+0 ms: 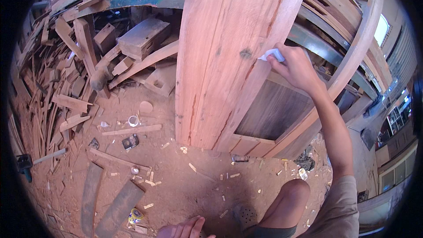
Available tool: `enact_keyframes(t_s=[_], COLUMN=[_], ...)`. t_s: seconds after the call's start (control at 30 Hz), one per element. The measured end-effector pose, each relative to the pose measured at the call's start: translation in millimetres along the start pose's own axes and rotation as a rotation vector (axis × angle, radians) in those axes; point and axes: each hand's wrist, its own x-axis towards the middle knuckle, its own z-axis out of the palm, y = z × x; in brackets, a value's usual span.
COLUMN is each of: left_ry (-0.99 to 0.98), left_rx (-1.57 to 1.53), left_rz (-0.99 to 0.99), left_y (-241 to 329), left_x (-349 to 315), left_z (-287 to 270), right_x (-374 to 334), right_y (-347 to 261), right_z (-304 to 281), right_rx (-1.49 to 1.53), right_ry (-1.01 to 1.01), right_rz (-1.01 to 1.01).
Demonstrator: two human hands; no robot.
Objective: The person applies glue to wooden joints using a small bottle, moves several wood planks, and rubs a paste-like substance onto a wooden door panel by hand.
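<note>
A tall reddish wooden door (211, 53) stands tilted in front of me, with dark lines along its joints and a dark knot near the middle. My right hand (288, 66) is closed around a small white squeeze bottle (273, 55). The bottle's narrow tip points left, at the door's surface beside a dark seam. Below that hand lies a grey-brown recessed panel (273, 110) set within the door. Down at the lower edge, my left hand (183, 229) is partly cut off. Its visible fingers are stretched out, with nothing seen in them.
Scrap wood (57, 79) is heaped at the left, beside stacked offcuts and a wooden block (143, 37). Dark planks (119, 205), a tape roll (133, 120) and a yellow can (135, 216) lie on the dusty floor. A long pale beam (357, 53) slants at the right.
</note>
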Motion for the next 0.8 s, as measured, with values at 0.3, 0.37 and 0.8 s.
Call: enact_keyframes(t_s=[0.3, 0.37, 0.8], left_ry=[-0.002, 0.006, -0.006], left_rx=[0.005, 0.019, 0.036], left_rz=[0.005, 0.013, 0.000], left_y=[-1.0, -0.1, 3.0], left_x=[-2.5, -2.0, -2.5], left_z=[1.3, -0.4, -3.2], right_x=[3.5, 3.5, 11.9], right_y=[4.4, 5.4, 4.8], right_z=[-6.5, -7.4, -22.6], right_rx=[-0.012, -0.037, -0.045], right_ry=[0.043, 0.052, 0.085], right_rz=[-0.030, -0.016, 0.019])
